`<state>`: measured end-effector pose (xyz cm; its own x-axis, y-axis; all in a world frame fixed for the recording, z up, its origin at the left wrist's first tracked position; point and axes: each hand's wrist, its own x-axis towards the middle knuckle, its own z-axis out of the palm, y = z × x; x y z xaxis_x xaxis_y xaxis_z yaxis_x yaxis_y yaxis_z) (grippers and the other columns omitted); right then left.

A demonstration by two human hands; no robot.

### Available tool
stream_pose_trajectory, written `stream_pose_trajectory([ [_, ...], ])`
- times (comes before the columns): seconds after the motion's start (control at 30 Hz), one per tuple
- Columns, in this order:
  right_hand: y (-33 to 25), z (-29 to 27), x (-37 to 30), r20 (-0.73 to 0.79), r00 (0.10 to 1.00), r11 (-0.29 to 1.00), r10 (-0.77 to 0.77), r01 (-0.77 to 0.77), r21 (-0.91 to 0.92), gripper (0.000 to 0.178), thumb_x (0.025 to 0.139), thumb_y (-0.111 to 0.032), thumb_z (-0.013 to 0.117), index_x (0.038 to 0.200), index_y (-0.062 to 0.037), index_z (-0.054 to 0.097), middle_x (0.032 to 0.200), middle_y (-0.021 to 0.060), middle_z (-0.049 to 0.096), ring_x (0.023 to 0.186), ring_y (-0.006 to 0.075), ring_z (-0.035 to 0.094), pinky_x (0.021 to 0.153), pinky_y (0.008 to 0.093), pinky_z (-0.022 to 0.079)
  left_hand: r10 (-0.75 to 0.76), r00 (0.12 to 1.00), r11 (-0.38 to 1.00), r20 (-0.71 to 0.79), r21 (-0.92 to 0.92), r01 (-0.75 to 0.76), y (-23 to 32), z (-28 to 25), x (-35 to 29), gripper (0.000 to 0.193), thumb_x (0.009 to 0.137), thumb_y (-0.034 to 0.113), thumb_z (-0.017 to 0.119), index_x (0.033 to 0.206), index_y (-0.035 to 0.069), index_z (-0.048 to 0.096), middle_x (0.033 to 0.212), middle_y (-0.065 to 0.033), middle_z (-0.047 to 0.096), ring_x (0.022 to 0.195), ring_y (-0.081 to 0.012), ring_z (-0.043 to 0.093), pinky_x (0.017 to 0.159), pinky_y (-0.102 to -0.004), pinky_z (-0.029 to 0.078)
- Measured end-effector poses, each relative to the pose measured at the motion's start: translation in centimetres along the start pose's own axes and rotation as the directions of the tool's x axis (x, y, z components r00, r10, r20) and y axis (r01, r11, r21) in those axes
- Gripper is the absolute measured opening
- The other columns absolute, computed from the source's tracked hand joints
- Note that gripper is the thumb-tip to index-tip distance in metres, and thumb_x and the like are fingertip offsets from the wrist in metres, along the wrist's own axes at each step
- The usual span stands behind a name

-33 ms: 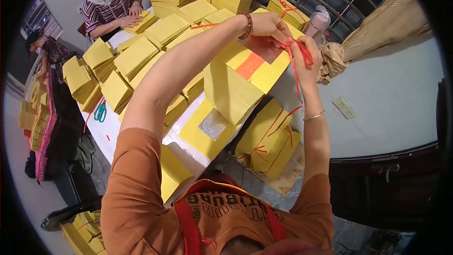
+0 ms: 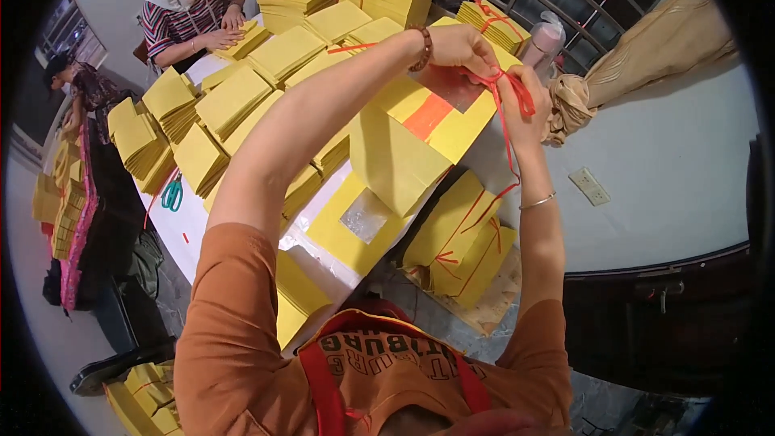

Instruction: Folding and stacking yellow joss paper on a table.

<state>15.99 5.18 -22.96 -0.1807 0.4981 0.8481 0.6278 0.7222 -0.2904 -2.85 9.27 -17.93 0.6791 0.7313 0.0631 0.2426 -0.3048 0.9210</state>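
The left hand [image 2: 462,47] and the right hand [image 2: 529,90] pinch a red ribbon [image 2: 526,103] narrowly above a yellow paper stack [image 2: 470,125].
The stack lies near the right edge of the tabletop [image 2: 179,222]. For good tying, I think the pull should be even, so paper edges do not bend. Against the earlier frame, almost nothing differs; both hands grip at nearly the same place.

My red ribbon [image 2: 529,105]: thin, smooth, slight sheen; cloth or plastic, I cannot tell
Yellow stacks [image 2: 232,98]: matt paper, smooth faces
My desk [image 2: 194,224]: white surface, glossy along the near edge
Silver patch [image 2: 362,218] toward that edge: shiny, foil-like
Scissors [image 2: 173,184] near the left edge: smooth, plastic-looking handles
My bangle [image 2: 538,202]: polished metal
My T-shirt [image 2: 234,299]: matt cloth
Curtain [image 2: 646,52]: satiny, creased cloth
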Motion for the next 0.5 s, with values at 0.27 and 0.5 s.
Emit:
stream_pose_trajectory([
  [0.27, -0.8, -0.4, 0.5, 0.018, 0.99, 0.98, -0.143, 0.144, -0.14, 0.012, 0.079, -0.018, 0.064, 0.08, -0.007, 0.058, 0.072, 0.0075, 0.058, 0.069, 0.0266, 0.058, 0.062, 0.0362, 0.038, 0.133, 0.966, 0.989, -0.222, 0.096, -0.114, 0.3, 1.3, 0.8, 0.014, 0.082, 0.01, 0.056, 0.086, -0.001, 0.063, 0.071, -0.0006, 0.062, 0.065, -0.0075, 0.055, 0.061, -0.0225, 0.046],
  [0.5, -1.4, -2.1, 0.0, 0.171, 0.985, 0.997, -0.031, 0.044, -0.07, 0.018, 0.081, -0.018, 0.064, 0.073, -0.0044, 0.056, 0.068, 0.0098, 0.054, 0.062, 0.0287, 0.055, 0.055, 0.038, 0.039, 0.452, 0.891, 0.404, -0.038, 0.9, -0.167, 0.3, 0.2, 1.7, 0.007, 0.078, 0.013, 0.058, 0.084, 0.013, 0.062, 0.072, -0.0074, 0.064, 0.068, -0.0247, 0.063, 0.06, -0.0373, 0.046],
])
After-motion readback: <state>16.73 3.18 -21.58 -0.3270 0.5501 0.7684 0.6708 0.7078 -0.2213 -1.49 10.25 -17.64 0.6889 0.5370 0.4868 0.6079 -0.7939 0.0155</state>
